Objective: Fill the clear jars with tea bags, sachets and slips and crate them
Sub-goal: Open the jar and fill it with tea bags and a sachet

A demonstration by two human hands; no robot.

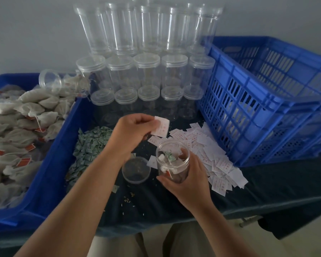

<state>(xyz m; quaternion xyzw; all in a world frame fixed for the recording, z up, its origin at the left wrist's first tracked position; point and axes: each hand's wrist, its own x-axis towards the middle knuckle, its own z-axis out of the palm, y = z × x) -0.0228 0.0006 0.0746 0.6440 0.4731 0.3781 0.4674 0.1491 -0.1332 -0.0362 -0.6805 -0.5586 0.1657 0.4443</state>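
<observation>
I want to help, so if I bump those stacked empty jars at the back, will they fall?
Probably, yes: the stacked jars stand piled tall and look empty, so they are likely light and tippy. Their round, smooth plastic sides would probably let fallen ones roll.

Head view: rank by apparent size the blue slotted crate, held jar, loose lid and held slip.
1. blue slotted crate
2. held jar
3. loose lid
4. held slip
Jar and lid are close, the jar slightly larger.

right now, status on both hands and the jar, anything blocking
Left hand pinching white slip over the open jar. Right hand gripping the jar, green sachet inside. Lid off beside it, jar mouth unobstructed.
</observation>
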